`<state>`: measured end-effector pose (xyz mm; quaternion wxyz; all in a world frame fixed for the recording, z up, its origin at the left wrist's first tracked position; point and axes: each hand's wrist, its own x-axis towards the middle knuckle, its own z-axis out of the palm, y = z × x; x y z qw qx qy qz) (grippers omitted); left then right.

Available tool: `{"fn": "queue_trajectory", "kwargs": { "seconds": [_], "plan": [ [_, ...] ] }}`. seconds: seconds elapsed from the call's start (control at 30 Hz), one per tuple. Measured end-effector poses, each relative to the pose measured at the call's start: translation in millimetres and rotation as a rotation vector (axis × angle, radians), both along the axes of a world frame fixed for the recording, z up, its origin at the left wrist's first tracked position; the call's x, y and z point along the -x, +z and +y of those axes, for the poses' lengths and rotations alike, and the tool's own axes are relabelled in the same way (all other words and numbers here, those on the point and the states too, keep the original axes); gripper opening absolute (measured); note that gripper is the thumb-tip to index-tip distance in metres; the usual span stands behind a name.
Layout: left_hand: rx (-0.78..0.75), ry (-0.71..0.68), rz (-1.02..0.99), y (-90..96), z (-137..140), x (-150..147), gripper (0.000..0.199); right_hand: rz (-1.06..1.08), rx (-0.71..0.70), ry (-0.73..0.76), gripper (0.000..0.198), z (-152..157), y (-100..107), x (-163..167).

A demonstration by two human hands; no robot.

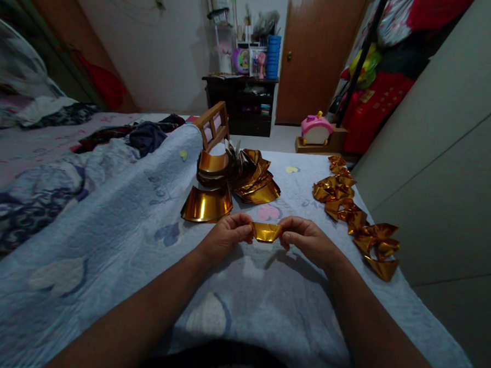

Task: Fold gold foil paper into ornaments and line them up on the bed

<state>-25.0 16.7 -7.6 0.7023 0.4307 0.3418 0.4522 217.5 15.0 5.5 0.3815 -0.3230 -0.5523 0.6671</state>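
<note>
Between my two hands is a small folded gold foil paper ingot point(265, 232), held above the blue bedspread. My left hand point(231, 234) pinches its left end, and my right hand point(304, 237) pinches the right end. Just beyond my left hand lies a curved stack of shiny gold foil sheets point(207, 204). Behind that, more gold sheets point(259, 180) are fanned out in a loose pile. Over on the right, several folded gold foil pieces point(343, 203) lie in a row along the bed's edge.
The blue bedspread point(113, 270) with heart shapes covers the surface under my hands. Rumpled clothes point(147, 137) lie to the left. A wooden frame point(213, 124) stands behind the sheets. Beyond the bed are a pink toy case point(316, 130) and a dark cabinet point(239, 104).
</note>
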Motion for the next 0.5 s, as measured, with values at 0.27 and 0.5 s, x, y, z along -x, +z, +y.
{"fn": "queue_trajectory", "kwargs": {
  "seconds": [0.27,0.5],
  "plan": [
    [-0.015,-0.009,0.065,-1.8,-2.5,-1.2,0.036,-0.048,0.004,-0.071,0.027,-1.6,0.4,4.4],
    [-0.038,-0.002,0.092,-0.9,-1.9,-3.5,0.036,-0.051,-0.013,-0.069,0.028,-0.7,-1.6,6.0]
  ]
}}
